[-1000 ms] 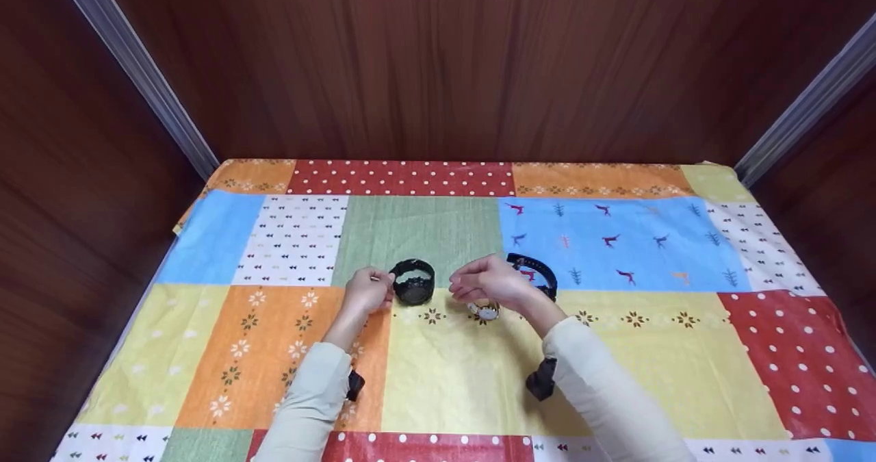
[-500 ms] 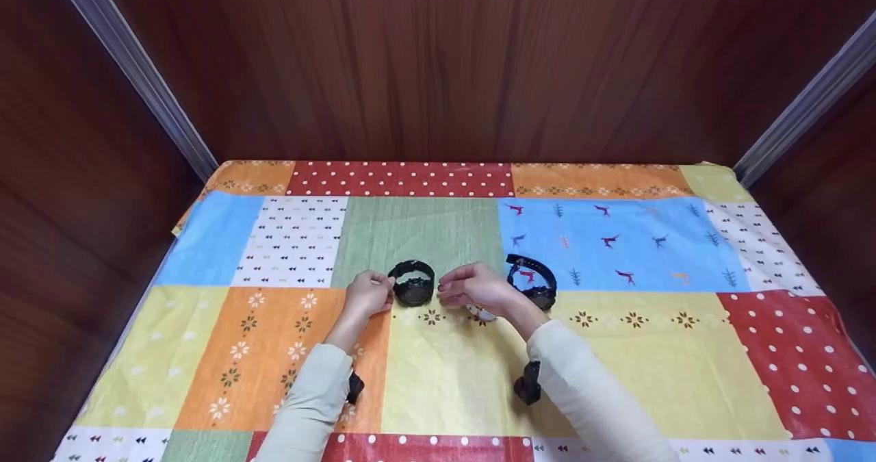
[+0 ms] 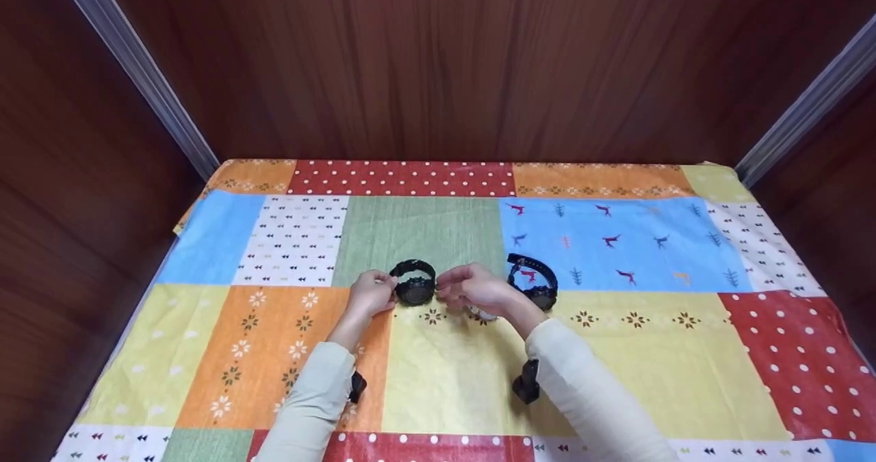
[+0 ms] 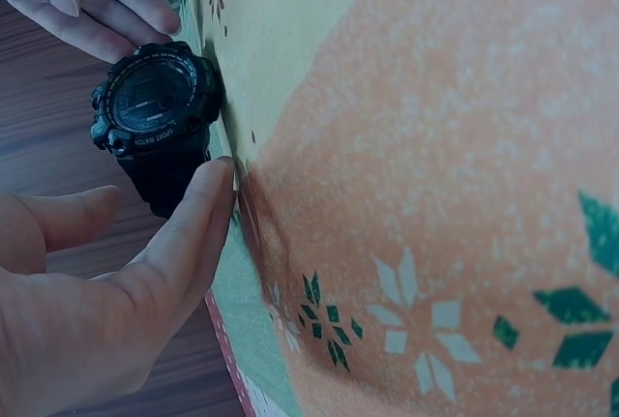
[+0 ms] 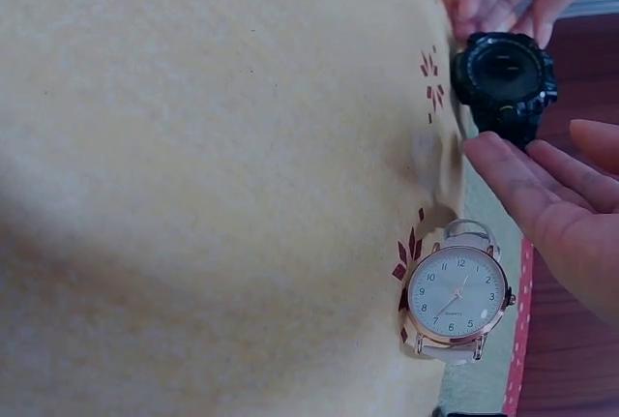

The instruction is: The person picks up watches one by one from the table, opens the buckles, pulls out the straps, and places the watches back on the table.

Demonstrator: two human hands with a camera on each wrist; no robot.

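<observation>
Black in case and strap: seeing the sport watch (image 3: 415, 291) resting on the cloth-covered desk (image 3: 452, 387) between left grip (image 3: 373, 295) and right grip (image 3: 473, 289), face tilting toward the person's side. Flanking it from both edges, probably for steadying. Grasping nothing with either grip: extending fingers straight, standing thumbs clear, placing fingertips at or against its sides. Reaching sleeved forearms (image 3: 304, 400) forward and inward. Seeing a white-faced watch (image 5: 457, 293) lying just beneath the right grip, untouched, and another black watch (image 3: 543, 298) farther right.
</observation>
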